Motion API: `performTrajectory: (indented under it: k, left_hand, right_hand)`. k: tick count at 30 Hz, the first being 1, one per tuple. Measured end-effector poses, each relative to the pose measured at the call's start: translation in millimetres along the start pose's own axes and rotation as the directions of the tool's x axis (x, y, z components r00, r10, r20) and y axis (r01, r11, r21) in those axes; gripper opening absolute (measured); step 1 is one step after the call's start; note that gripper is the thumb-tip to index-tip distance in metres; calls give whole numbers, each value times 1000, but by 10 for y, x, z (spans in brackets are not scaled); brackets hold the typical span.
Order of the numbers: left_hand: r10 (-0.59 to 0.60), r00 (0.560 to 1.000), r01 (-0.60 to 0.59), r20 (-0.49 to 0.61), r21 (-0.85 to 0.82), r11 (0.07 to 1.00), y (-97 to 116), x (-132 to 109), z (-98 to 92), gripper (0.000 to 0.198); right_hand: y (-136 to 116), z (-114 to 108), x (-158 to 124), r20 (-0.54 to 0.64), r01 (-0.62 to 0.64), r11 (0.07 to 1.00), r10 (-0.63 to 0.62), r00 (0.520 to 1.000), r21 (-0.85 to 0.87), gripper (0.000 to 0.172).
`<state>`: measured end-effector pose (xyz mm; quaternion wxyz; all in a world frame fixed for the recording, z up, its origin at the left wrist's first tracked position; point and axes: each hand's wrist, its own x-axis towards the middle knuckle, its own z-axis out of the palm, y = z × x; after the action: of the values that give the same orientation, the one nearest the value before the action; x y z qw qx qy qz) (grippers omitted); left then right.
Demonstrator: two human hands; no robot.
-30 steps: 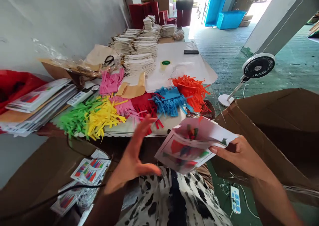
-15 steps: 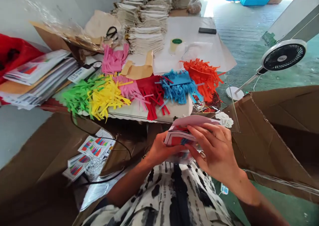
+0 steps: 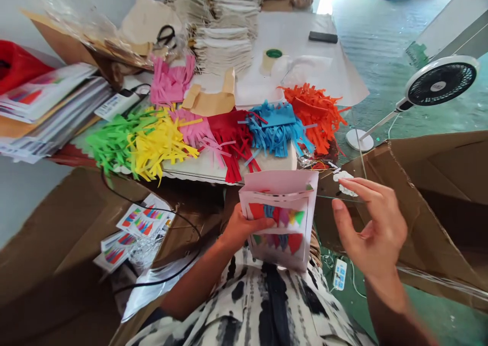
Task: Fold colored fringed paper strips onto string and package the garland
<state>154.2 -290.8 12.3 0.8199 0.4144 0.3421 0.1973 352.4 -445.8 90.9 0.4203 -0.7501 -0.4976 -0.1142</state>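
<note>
The left hand (image 3: 244,229) grips one paper packet (image 3: 278,219); the right hand (image 3: 369,229) is open, empty. Seven paper fringes (image 3: 229,132) lie on the table (image 3: 267,160), beside a green floor (image 3: 419,107).

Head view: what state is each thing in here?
Left hand, holding the packet upright, thumb on its front
Right hand, open, empty, fingers spread
Packet, folded paper printed with coloured triangles
Tape roll, upright
Fan, upright; cannot tell if running
Carton, flaps open
</note>
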Motion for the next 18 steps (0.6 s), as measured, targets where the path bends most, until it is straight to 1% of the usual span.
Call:
performTrajectory:
  k: [1, 2, 3, 4, 6, 8, 9, 11, 13, 15, 16, 18]
  left_hand:
    - [-1, 1000, 1, -10, -27, 1000, -10, 5, -13, 60]
    - [-3, 1000, 2, -13, -44, 999, -17, 7, -18, 57]
    - [-6, 1000, 6, -14, -49, 999, -22, 6, -15, 55]
    - [-11, 1000, 10, -13, -46, 999, -25, 4, -5, 54]
    - [-23, 1000, 22, -12, -28, 999, -32, -4, 27, 56]
    - [-34, 999, 34, -31, -2, 999, -50, -11, 57, 56]
    - [-38, 998, 38, -50, 11, 999, -65, -13, 66, 56]
    - [-41, 994, 46, -99, 47, 998, -100, -15, 73, 52]
    - [-34, 988, 45, -153, 71, 996, -136, -17, 67, 49]
    - [-33, 982, 48, -184, 80, 996, -161, -19, 54, 50]
    - [-38, 982, 55, -186, 87, 995, -168, -22, 48, 50]
    - [-51, 983, 69, -177, 97, 993, -172, -27, 37, 50]
  right_hand:
    - [36, 24, -48, 28, -72, 996, 71, 997, 45, 49]
    - [67, 65, -95, 91, -152, 982, 142, 986, 109, 53]
    - [91, 118, -138, 176, -240, 952, 208, 962, 189, 57]
    - [110, 176, -173, 267, -332, 902, 260, 928, 276, 58]
    - [137, 289, -221, 404, -484, 767, 319, 857, 422, 50]
    - [149, 375, -252, 457, -563, 666, 354, 816, 489, 42]
    - [148, 406, -270, 465, -583, 641, 370, 804, 498, 42]
    - [128, 454, -320, 456, -598, 623, 397, 797, 504, 47]
    - [90, 500, -393, 408, -597, 608, 436, 802, 523, 54]
    - [50, 553, -472, 296, -566, 610, 491, 819, 554, 55]
    - [37, 581, -507, 221, -536, 628, 511, 831, 564, 51]
    - [34, 634, -562, 67, -459, 694, 513, 856, 554, 40]
